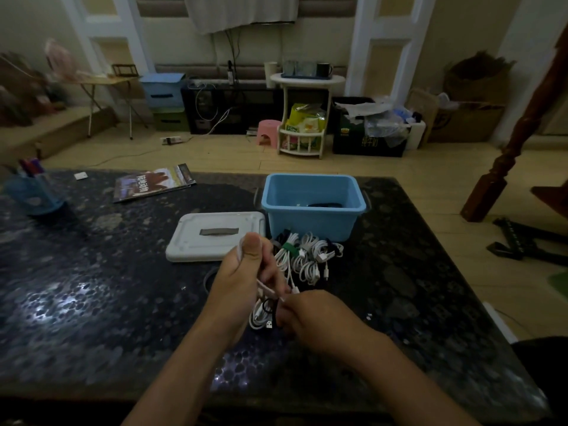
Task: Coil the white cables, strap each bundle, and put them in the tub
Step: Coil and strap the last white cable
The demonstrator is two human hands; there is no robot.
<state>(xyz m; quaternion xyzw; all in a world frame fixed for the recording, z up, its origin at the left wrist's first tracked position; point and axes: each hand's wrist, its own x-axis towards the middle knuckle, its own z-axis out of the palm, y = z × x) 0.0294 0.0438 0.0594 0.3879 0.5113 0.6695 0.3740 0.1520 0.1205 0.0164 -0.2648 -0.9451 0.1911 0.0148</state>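
My left hand (242,272) is raised over the table and grips a white cable (266,289) that runs down toward my right hand (310,318). My right hand pinches the cable's lower part just above a loose white coil (259,318) with a black strap loop beside it. Several coiled white cable bundles (307,256), one with a green strap, lie in a pile just in front of the blue tub (313,207). The tub stands open with something dark at its bottom.
The tub's white lid (215,238) lies flat to the left of the tub. A magazine (153,182) and a blue pen holder (33,192) sit at the far left of the dark speckled table (92,287).
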